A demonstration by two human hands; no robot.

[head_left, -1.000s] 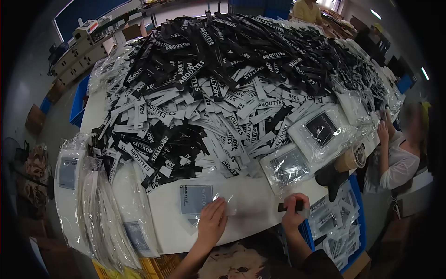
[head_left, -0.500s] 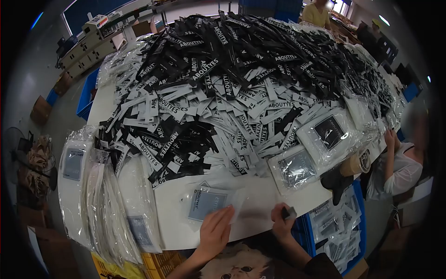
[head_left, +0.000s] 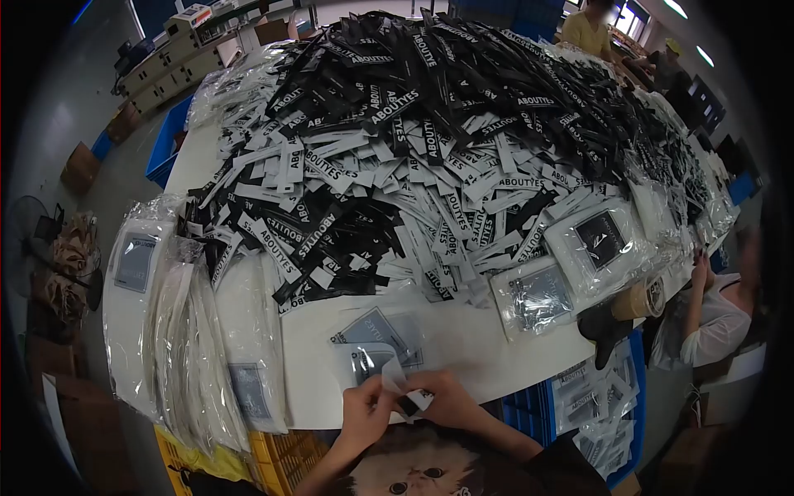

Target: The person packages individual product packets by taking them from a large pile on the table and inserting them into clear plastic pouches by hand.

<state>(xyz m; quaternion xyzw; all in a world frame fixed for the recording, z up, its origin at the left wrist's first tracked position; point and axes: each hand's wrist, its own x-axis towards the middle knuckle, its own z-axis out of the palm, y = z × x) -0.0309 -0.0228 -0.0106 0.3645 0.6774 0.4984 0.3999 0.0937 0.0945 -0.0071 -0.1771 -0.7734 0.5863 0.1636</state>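
Observation:
My left hand pinches the lifted edge of a frosted plastic bag with a grey-blue printed panel. Close beside it, my right hand is closed on a small black-and-white packet at the bag's raised edge. Whether the packet is inside the bag or just against it, I cannot tell. Another printed bag lies flat on the white table just beyond. Farther back rises a large heap of black and white "ABOUTYES" packets.
Stacks of clear-wrapped bags lie left and right. A lidded cup stands near the right table edge. A blue crate of filled bags and a yellow crate sit below. One person works at right; others are farther back.
My right hand has moved left with the small packet, up to the bag. My left hand has gone from resting on the bag to pinching its edge up. The view has shifted slightly.

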